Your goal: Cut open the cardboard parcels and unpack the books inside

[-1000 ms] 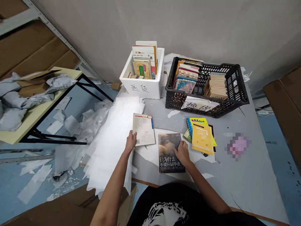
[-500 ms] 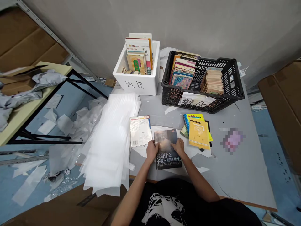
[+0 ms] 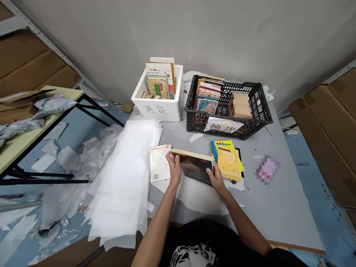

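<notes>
A grey wall backs the grey counter. From my remote station I record the left hand and right hand gripping opposite ends of one dark-covered book. It is held tilted above white paper, between a pale book and a yellow booklet. A foam box and black crate stand behind.

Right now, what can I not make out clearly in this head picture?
Head view: the dark book hides its own back cover.
Head view: the pink object is pixelated beyond recognition.
Head view: the yellow book hides most of the books beneath.
Head view: lower parts of the standing books, hidden by the white foam box.
</notes>
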`<state>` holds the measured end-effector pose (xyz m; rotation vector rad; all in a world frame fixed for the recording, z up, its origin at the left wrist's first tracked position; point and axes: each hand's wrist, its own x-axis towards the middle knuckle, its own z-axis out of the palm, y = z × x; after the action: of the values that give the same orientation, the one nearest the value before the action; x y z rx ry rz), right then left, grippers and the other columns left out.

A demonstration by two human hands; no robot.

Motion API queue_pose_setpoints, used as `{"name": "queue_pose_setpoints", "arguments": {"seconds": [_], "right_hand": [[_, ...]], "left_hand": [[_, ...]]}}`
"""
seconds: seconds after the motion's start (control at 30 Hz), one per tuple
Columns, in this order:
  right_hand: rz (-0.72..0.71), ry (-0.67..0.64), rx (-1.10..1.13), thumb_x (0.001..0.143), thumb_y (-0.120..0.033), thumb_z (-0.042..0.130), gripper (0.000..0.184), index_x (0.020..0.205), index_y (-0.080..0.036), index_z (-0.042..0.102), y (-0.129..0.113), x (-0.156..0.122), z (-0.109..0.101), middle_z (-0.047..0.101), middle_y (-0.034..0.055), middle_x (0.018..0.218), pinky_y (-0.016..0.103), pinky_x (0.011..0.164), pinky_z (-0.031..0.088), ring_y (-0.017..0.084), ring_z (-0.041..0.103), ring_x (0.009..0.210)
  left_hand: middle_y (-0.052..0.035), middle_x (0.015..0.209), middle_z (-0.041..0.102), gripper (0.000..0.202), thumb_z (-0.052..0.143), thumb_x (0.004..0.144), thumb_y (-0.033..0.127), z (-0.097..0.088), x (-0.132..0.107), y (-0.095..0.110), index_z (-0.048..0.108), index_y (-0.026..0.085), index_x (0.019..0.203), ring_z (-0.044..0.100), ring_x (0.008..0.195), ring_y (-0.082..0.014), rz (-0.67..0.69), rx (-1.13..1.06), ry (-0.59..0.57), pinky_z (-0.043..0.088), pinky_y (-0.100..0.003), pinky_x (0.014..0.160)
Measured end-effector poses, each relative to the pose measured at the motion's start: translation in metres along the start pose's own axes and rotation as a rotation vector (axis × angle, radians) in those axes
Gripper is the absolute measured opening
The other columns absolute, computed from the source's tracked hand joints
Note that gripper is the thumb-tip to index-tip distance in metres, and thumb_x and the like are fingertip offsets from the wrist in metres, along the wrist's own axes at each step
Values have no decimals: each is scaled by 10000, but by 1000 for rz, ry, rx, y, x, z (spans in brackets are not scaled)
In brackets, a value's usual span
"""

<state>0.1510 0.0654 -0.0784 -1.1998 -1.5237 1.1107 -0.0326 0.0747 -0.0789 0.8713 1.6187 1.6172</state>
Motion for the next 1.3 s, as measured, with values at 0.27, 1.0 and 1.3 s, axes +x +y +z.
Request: {"name": "queue_pose_setpoints", "arguments": {"seconds": [0.27,1.0,1.3], "right_hand": [[-353,-119,25,929,-468,446,327,1116,-247,598,-41,25,-18,662,67,1035,356,847,482,216,614,968],[506,412,658,725,-614,635,424,801,-197,641,-35,82,-12,713,28,826,326,816,533,192,659,850],[817,393,817,808,-507,623,312,762,-199,621,-10,122,-31,725,44,728,371,780,573,212,694,814]], "left_hand": [[-15,891,472,367,406,893,581,4,-3,15,464,236,1005,491,812,-151,116,-2,43,451,-298,791],[-3,805,554,246,386,907,439,-19,0,55,482,224,835,543,798,-163,-14,381,-378,431,-281,753],[44,522,456,337,288,912,472,-66,-31,43,408,247,694,495,540,-156,-65,557,-471,382,-282,607]]}}
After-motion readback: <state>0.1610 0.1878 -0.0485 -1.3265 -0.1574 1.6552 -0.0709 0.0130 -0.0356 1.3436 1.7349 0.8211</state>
